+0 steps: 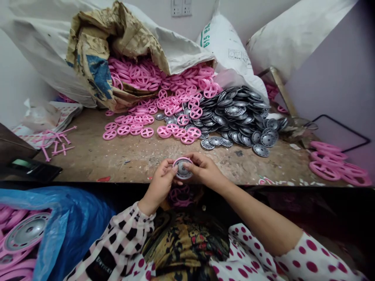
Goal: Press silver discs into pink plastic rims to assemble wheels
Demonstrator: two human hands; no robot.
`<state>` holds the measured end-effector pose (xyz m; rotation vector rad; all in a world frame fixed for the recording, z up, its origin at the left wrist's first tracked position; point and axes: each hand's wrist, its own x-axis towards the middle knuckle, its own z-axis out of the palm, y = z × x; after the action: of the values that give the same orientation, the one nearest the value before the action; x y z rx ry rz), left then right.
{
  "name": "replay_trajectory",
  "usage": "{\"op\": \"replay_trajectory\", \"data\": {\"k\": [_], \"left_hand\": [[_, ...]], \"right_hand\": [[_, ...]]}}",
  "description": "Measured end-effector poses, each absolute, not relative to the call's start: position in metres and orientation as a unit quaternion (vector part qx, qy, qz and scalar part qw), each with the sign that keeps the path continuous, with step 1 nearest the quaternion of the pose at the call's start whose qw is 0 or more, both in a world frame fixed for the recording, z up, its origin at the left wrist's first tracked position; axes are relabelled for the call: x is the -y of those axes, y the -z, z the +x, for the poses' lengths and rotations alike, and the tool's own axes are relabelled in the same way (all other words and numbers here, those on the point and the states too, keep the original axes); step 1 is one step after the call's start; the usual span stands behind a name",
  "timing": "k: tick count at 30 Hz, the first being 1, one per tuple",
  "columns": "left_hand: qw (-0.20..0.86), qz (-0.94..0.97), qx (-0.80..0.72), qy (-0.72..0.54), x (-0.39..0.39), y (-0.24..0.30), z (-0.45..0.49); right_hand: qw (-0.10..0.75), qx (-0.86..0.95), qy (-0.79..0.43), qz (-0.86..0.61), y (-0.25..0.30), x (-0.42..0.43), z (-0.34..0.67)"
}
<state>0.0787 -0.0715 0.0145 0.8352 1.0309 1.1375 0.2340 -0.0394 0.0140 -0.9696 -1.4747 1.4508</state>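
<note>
At the near edge of the worn wooden table, both my hands pinch one small wheel: a pink ring with a silver disc set in it. My left hand grips its left rim. My right hand grips the right rim, fingers curled over the top. Loose pink spoked wheels lie spread across the table's middle. Silver hub discs are heaped to their right. Below my hands, a few pink wheels rest in my lap.
A torn paper-lined sack spills pink wheels at the back. White sacks lean on the wall. Larger pink rings lie at the right. A blue plastic bag with assembled wheels sits lower left. Pink sprue scraps lie left.
</note>
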Motion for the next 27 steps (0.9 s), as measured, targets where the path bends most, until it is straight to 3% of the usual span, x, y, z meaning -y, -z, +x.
{"op": "replay_trajectory", "data": {"k": [10,13,19,27], "left_hand": [[0.544,0.420,-0.436,-0.581,0.075,-0.017,0.092],[0.549,0.390,-0.441,-0.593,0.075,-0.016,0.086],[0.532,0.466,-0.457,-0.540,0.075,-0.018,0.064],[0.500,0.528,-0.477,-0.494,0.081,-0.017,0.066]], "right_hand": [[0.501,0.344,-0.722,-0.331,-0.026,0.055,0.208],[0.471,0.405,-0.714,-0.322,-0.025,0.069,0.201],[0.450,0.584,-0.509,-0.444,-0.029,0.062,0.220],[0.460,0.571,-0.564,-0.380,-0.029,0.062,0.217]]}}
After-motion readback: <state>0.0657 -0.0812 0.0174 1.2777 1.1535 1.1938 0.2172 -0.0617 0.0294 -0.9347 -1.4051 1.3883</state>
